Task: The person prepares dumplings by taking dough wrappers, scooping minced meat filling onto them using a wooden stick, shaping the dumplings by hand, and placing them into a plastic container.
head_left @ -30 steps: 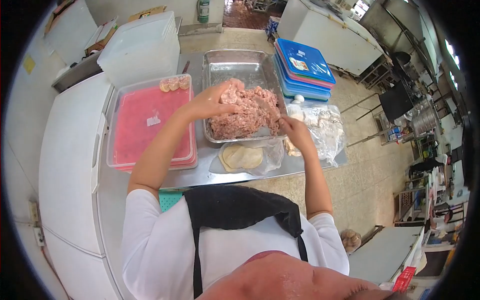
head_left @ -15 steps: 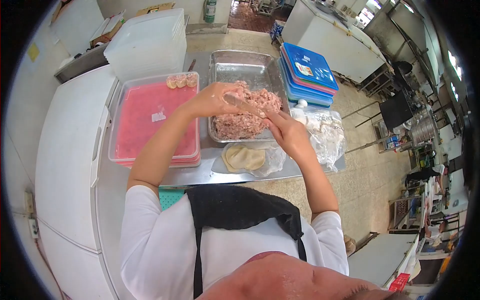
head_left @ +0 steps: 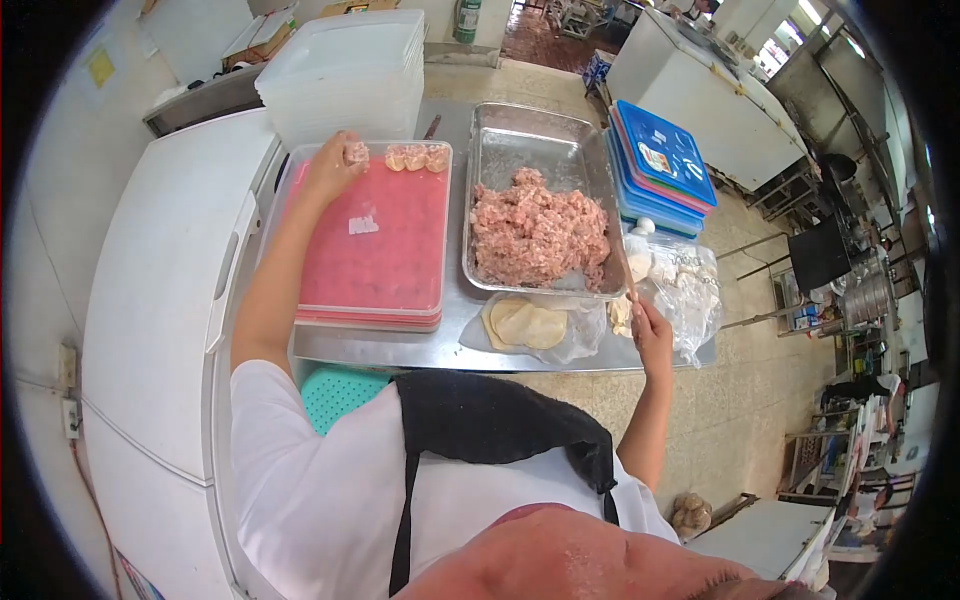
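Observation:
At the far left corner of the pink-lined container (head_left: 372,240), my left hand (head_left: 333,168) holds a filled dumpling (head_left: 356,152) in its fingers. Several similar dumplings (head_left: 417,158) sit in a row to its right, along the container's far edge. My right hand (head_left: 652,335) grips a thin spatula-like tool (head_left: 631,280) near the tray's right front corner. Ground meat (head_left: 540,230) is heaped in the metal tray (head_left: 487,125). Round dough wrappers (head_left: 528,323) lie on plastic in front of the tray.
Stacked clear containers (head_left: 345,75) stand behind the pink-lined one. Blue-lidded boxes (head_left: 665,150) are right of the tray, with a plastic bag of white pieces (head_left: 680,290) in front of them. A white freezer (head_left: 165,290) stands at the left.
My left hand has moved from above the meat to the container's far left corner, carrying a dumpling. My right hand has drawn back to the right with the tool. The view has shifted.

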Demonstrator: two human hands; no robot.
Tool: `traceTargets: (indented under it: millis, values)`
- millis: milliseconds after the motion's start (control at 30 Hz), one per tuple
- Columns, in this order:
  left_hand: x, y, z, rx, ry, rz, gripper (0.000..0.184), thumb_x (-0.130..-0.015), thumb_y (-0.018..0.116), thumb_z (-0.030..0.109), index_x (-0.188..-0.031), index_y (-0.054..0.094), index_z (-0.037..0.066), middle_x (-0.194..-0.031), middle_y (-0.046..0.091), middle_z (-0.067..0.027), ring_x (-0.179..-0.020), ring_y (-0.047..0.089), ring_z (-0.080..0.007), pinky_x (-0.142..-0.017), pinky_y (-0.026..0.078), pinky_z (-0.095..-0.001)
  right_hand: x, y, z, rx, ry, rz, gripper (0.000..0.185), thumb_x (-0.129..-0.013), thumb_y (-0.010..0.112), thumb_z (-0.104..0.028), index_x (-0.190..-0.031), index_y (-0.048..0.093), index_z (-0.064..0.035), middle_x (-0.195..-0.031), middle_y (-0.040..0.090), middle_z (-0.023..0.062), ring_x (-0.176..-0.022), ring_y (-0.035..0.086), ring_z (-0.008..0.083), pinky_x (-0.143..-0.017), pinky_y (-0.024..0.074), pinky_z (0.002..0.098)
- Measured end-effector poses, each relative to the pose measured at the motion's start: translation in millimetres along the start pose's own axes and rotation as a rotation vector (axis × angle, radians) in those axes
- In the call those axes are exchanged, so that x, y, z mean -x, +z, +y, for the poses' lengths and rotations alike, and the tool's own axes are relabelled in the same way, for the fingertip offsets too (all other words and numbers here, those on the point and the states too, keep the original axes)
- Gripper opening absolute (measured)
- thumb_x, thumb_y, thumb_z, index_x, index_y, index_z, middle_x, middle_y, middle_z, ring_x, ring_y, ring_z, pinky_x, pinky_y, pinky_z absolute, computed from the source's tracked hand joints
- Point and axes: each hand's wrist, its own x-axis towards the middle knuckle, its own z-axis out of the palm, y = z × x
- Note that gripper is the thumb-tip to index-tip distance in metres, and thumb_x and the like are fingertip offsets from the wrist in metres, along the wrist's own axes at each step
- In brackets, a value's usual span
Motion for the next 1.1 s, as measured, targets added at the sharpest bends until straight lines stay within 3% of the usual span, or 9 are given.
traceTargets:
  millis: [100,300,400,467,567,600,767,900,1100]
  values:
    - [8,-32,71,0.096,-0.23,-0.178,0.084,-0.074,0.073,0.018,-0.146,0.03,0.011,-0.106,0.065,-0.0226,-0.097,0.063,-0.0386,-0.081,0.05,-0.0434,8,-5,2,-0.039,0.018,0.001,0.033,-0.097,0.056,-0.025,-0.121,0.062,-0.0029,-0.061,0.04,-0.0104,-0.05,0.033,-0.0004,-0.043,0.023,0.0181]
    - [-7,2,72,-0.072,-0.185,-0.178,0.095,-0.076,0.071,0.014,-0.151,0.013,0.013,-0.099,0.064,-0.0268,-0.094,0.062,-0.0407,-0.079,0.049,-0.0465,0,-15,-3,-0.102,0.066,0.006,0.033,-0.099,0.052,-0.028,-0.12,0.063,-0.0054,-0.061,0.038,-0.0104,-0.051,0.032,-0.0011,-0.045,0.0219,0.0169]
    - [-13,14,69,-0.081,-0.212,-0.158,0.098,-0.076,0.073,0.015,-0.151,0.01,0.013,-0.1,0.064,-0.0261,-0.095,0.062,-0.0404,-0.08,0.049,-0.0465,-26,-17,10,0.097,-0.117,-0.065,0.034,-0.099,0.051,-0.029,-0.119,0.063,-0.0052,-0.062,0.045,-0.0074,-0.056,0.041,0.0026,-0.047,0.0334,0.0216]
    - [-12,7,74,-0.063,-0.22,-0.238,0.094,-0.077,0.072,0.015,-0.151,0.014,0.013,-0.101,0.065,-0.0241,-0.095,0.062,-0.0408,-0.081,0.05,-0.0451,-50,-16,16,0.383,-0.389,-0.08,0.038,-0.096,0.054,-0.031,-0.115,0.063,-0.0008,-0.075,0.067,0.0128,-0.068,0.065,0.0226,-0.061,0.0478,0.0337]
    - [-1,5,73,-0.206,0.088,-0.103,0.083,-0.078,0.071,0.014,-0.148,0.026,0.012,-0.104,0.065,-0.0201,-0.098,0.062,-0.0377,-0.085,0.05,-0.0421,-90,-31,-9,1.085,-0.397,-0.319,0.037,-0.093,0.054,-0.034,-0.089,0.069,-0.0006,-0.077,0.066,0.0214,-0.074,0.067,0.0325,-0.064,0.0508,0.0421]
    - [8,6,77,-0.279,0.24,-0.012,0.078,-0.078,0.07,0.013,-0.146,0.031,0.012,-0.105,0.066,-0.0187,-0.1,0.062,-0.036,-0.086,0.05,-0.0409,-102,-35,-19,1.163,-0.411,-0.326,0.035,-0.092,0.055,-0.033,-0.083,0.069,-0.0014,-0.075,0.066,0.02,-0.074,0.067,0.0334,-0.063,0.0508,0.043]
    - [82,-29,269,0.605,-0.166,-0.296,0.047,-0.083,0.068,0.019,-0.128,0.055,0.008,-0.121,0.062,-0.012,-0.111,0.057,-0.0218,-0.091,0.047,-0.0358,-161,-32,-30,1.352,-0.706,-0.158,0.029,-0.085,0.059,-0.023,-0.064,0.067,-0.0056,-0.067,0.065,0.0142,-0.067,0.067,0.0313,-0.057,0.0514,0.0402]
    - [153,49,305,0.516,-0.049,-0.611,0.031,-0.082,0.068,0.013,-0.112,0.061,0.008,-0.107,0.061,-0.0098,-0.1,0.058,-0.0226,-0.088,0.046,-0.0364,-153,-11,3,1.329,-0.768,-0.341,0.018,-0.078,0.059,-0.015,-0.063,0.066,-0.0077,-0.065,0.065,0.0127,-0.065,0.067,0.0282,-0.054,0.0519,0.0374]
    - [228,138,317,0.169,0.21,-0.334,0.04,-0.072,0.074,0.019,-0.109,0.063,0.008,-0.095,0.055,-0.0112,-0.095,0.054,-0.0303,-0.084,0.045,-0.0382,-119,-38,9,1.186,-0.926,-0.617,0.014,-0.077,0.057,-0.012,-0.068,0.068,-0.0073,-0.072,0.067,0.0137,-0.068,0.068,0.0279,-0.057,0.0529,0.0384]
